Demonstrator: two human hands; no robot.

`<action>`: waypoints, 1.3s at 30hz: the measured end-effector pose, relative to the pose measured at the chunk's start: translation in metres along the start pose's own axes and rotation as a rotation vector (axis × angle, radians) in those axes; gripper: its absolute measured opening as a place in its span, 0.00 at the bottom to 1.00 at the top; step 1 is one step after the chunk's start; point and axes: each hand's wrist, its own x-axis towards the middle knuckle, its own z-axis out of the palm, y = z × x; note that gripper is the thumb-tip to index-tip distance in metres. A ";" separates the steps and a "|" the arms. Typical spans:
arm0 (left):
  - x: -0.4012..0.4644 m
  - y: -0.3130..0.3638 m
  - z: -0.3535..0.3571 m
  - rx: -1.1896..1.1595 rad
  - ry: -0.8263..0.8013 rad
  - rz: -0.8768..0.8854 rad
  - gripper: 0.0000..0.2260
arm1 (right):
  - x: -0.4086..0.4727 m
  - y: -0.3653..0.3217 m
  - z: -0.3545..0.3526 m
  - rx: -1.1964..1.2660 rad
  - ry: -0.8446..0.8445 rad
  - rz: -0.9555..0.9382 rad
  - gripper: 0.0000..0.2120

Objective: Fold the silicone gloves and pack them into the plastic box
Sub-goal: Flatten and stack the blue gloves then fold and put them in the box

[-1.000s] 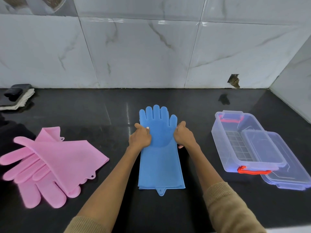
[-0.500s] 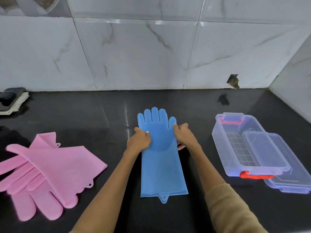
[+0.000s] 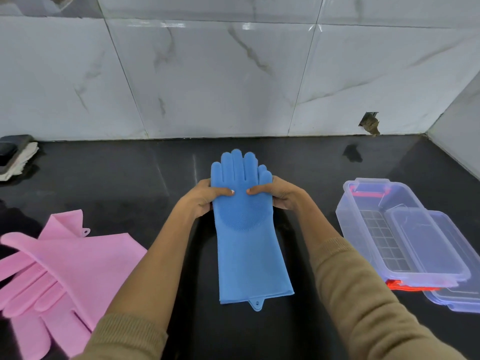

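We have the blue glove (image 3: pixel 246 229) lying lengthwise in the middle of the dark counter (image 3: pixel 324 162), cuff toward us with its small hanging tab at the near edge, finger end pointing at the tiled wall and lifted a little off the surface. Our left hand (image 3: pixel 201 198) grips its left edge at the base of the glove's fingers, thumb laid across the top face and the other fingers curled underneath; our right hand (image 3: pixel 279 194) mirrors it on the right edge, thumb tip nearly meeting the left one. Both hands are closed on the glove, neither is free. The glove looks thin, soft and floppy: the raised part bends where we hold it while the long cuff stays flat on the counter. We judge it light, and the silicone likely grippy rather than slick, with a patch of scrubbing nubs on the palm that may make that zone slightly stiffer and springy. We expect a fold to want to open again, so it should be pressed flat and held down. Holding both side edges near the palm seems the right place, since it lets us carry the finger end over toward the cuff evenly. The pink gloves (image 3: pixel 59 271) lie in a loose heap on the left, still unfolded. The clear plastic box (image 3: pixel 368 224) stands open on the right, its lid (image 3: pixel 441 258) leaning partly in it, holding no glove that we can see.
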 end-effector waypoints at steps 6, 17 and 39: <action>-0.006 0.001 -0.009 -0.011 -0.031 0.087 0.24 | 0.001 -0.002 0.003 0.024 0.010 -0.081 0.27; -0.083 -0.045 -0.005 0.576 0.374 0.203 0.07 | -0.084 0.023 0.006 -0.811 0.333 -0.306 0.14; -0.145 -0.108 0.050 0.927 0.534 0.123 0.12 | -0.162 0.099 0.059 -0.764 0.638 0.025 0.06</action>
